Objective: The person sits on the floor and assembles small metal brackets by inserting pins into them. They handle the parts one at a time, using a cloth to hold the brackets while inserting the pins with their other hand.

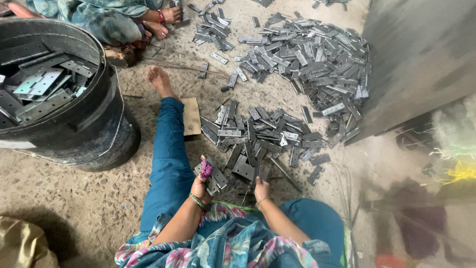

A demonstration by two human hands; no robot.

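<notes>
Left: a black tub [94, 124] of metal plates stands on the gritty concrete floor [59, 193]. Centre: the left hand [200, 187] is clamped on a stack of steel hinges [214, 177]; the right hand [261, 188], fingers closed, touches the floor's hinge pile [263, 136]. Right: a grey slab [421, 59] leans.

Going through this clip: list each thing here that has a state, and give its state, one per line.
Left hand: closed around a stack of metal hinge plates, held above the floor.
Right hand: down at the near pile of plates, fingers on one; grip unclear.
Black tub: upright, open, partly filled with plates.
Far pile of plates: loose, spread on the floor.
Cardboard piece: lying flat by the person's leg.
</notes>
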